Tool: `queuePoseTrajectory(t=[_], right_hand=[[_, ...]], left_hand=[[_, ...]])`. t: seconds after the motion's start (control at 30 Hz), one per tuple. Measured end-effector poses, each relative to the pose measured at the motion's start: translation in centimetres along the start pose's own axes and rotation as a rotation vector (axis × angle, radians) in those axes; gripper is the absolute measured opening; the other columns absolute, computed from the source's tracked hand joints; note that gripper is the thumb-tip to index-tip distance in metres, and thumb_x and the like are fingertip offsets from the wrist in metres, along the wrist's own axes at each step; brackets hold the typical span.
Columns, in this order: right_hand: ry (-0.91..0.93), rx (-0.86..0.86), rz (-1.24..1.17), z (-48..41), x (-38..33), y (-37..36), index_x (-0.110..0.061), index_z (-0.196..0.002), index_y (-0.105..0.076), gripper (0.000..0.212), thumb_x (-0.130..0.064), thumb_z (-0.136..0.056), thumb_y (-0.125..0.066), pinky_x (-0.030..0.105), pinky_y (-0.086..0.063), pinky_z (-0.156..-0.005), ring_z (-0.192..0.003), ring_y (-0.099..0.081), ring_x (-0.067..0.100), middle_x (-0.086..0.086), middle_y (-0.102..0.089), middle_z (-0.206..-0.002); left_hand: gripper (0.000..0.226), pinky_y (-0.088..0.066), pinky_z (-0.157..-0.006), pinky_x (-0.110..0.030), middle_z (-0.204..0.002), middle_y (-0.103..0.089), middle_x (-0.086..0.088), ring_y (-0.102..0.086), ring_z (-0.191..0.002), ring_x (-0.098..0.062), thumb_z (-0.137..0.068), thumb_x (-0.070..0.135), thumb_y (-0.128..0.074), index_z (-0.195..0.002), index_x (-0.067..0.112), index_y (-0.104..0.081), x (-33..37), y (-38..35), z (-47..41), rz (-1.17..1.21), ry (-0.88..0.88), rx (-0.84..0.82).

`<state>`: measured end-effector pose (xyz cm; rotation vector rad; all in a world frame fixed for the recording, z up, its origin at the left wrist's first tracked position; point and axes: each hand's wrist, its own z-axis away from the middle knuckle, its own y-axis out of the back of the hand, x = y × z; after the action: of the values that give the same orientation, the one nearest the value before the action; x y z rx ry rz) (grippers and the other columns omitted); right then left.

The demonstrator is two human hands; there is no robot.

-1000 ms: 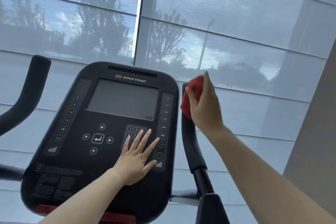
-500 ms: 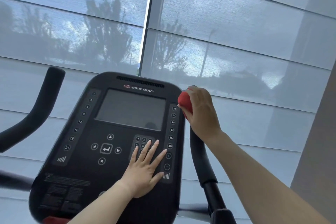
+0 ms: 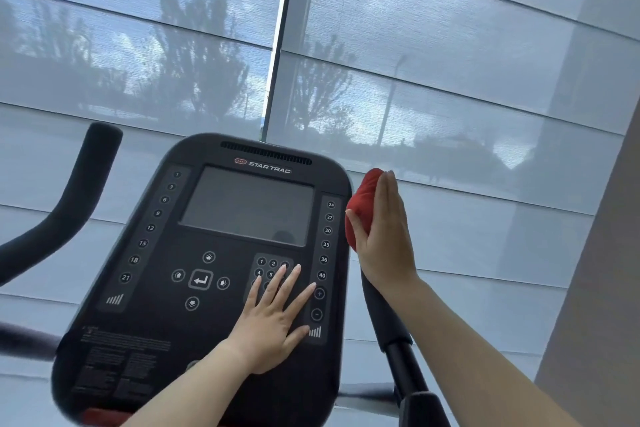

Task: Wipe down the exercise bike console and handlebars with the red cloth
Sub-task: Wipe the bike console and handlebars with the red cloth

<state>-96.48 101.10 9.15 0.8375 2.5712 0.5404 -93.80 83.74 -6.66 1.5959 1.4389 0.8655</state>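
Fingers [image 3: 389,191] now straightened, right hand [image 3: 384,239] pinching red cloth [image 3: 363,198], left hand [image 3: 273,315] still spread.

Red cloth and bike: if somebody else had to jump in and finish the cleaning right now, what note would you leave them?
Left hand: flat and open on the console, fingers spread over the number keypad, holding nothing.
Right hand: presses the bunched red cloth around the top of the right handlebar, fingers straight, thumb on the near side.
Left handlebar: no hand or cloth on it.
Done: cannot tell from this view how much is already wiped.
Left: probably the rest of the right handlebar below the hand, then the left handlebar and the console face, unless already done.
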Motion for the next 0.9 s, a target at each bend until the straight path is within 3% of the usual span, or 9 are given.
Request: queuePoseTrajectory(t=[0.13,0.23,0.33,0.43,0.5,0.6,0.7,0.83,0.9], right_hand=[[-0.099,-0.102,-0.183,3.6,1.8,0.5,-0.013,-0.148,-0.018,0.065,-0.028,-0.094,-0.05,0.015,-0.021,-0.11,-0.136,-0.03,0.011,0.001,-0.031,-0.15],[-0.159,-0.172,-0.258,4.2,2.7,2.0,-0.023,-0.133,-0.041,0.041,-0.025,-0.094,-0.051,0.0,-0.032,-0.085,-0.108,-0.053,0.007,-0.009,-0.058,-0.118],[-0.245,-0.098,-0.27,2.3,2.3,2.4,-0.024,-0.123,-0.046,0.035,-0.036,-0.091,-0.054,0.001,-0.035,-0.08,-0.097,-0.054,0.005,-0.018,-0.059,-0.102],[-0.383,-0.071,-0.28,1.1,0.6,1.0,-0.015,-0.135,-0.033,0.073,-0.057,-0.081,-0.058,0.025,-0.044,-0.094,-0.106,-0.056,0.016,-0.004,-0.06,-0.116],[-0.412,0.002,-0.253,1.1,0.3,0.0,-0.015,-0.137,-0.032,0.072,-0.054,-0.083,-0.058,0.03,-0.043,-0.094,-0.112,-0.056,0.023,0.003,-0.059,-0.123],[-0.382,0.015,-0.214,2.1,1.3,0.1,-0.018,-0.135,-0.041,0.053,-0.039,-0.09,-0.056,0.026,-0.044,-0.09,-0.108,-0.058,0.021,0.003,-0.063,-0.116],[-0.374,-0.076,-0.213,3.4,3.1,1.3,-0.02,-0.118,-0.055,0.031,-0.03,-0.089,-0.06,0.007,-0.041,-0.07,-0.094,-0.062,0.019,-0.008,-0.064,-0.089],[-0.415,-0.002,-0.184,2.7,4.4,3.9,-0.022,-0.134,-0.045,0.048,-0.026,-0.088,-0.06,0.042,-0.053,-0.085,-0.102,-0.061,0.025,0.002,-0.063,-0.113],[-0.36,0.04,-0.133,1.8,4.5,4.5,-0.021,-0.142,-0.035,0.059,-0.021,-0.089,-0.06,0.036,-0.043,-0.099,-0.116,-0.053,0.025,0.005,-0.056,-0.129]], left_hand=[[0.064,0.03,-0.104,-0.041,-0.141,0.047,0.013,0.044,-0.13,-0.011,-0.08,0.066,0.002,-0.134,0.048,0.032,0.0,-0.1,-0.1,-0.007,0.005,-0.005],[0.064,0.027,-0.107,-0.043,-0.141,0.047,0.013,0.044,-0.129,-0.01,-0.082,0.066,0.0,-0.134,0.048,0.032,-0.1,-0.3,-0.2,-0.017,0.009,-0.002],[0.063,0.025,-0.108,-0.044,-0.141,0.046,0.012,0.043,-0.13,-0.01,-0.087,0.064,-0.006,-0.135,0.048,0.032,-0.2,-0.4,-0.2,-0.023,0.011,-0.003],[0.064,0.025,-0.108,-0.044,-0.141,0.047,0.013,0.044,-0.13,-0.01,-0.087,0.064,-0.007,-0.135,0.047,0.032,-0.3,-0.5,-0.2,-0.023,0.008,-0.004],[0.064,0.026,-0.107,-0.044,-0.142,0.046,0.013,0.043,-0.13,-0.01,-0.087,0.064,-0.008,-0.135,0.048,0.03,-0.3,-0.5,-0.2,-0.013,0.006,0.004],[0.064,0.028,-0.106,-0.043,-0.142,0.046,0.013,0.043,-0.13,-0.01,-0.088,0.064,-0.009,-0.135,0.048,0.031,-0.3,-0.4,-0.2,-0.02,0.006,0.01],[0.063,0.032,-0.103,-0.04,-0.142,0.046,0.013,0.043,-0.13,-0.01,-0.088,0.064,-0.008,-0.134,0.048,0.032,-0.2,-0.3,-0.1,-0.024,0.002,0.012],[0.063,0.036,-0.1,-0.037,-0.143,0.045,0.011,0.042,-0.131,-0.011,-0.084,0.065,-0.002,-0.134,0.048,0.032,-0.1,-0.2,-0.1,-0.035,0.002,0.023],[0.063,0.037,-0.099,-0.036,-0.143,0.044,0.011,0.042,-0.131,-0.011,-0.085,0.065,-0.003,-0.134,0.048,0.033,-0.1,-0.1,0.0,-0.033,-0.002,0.021]])
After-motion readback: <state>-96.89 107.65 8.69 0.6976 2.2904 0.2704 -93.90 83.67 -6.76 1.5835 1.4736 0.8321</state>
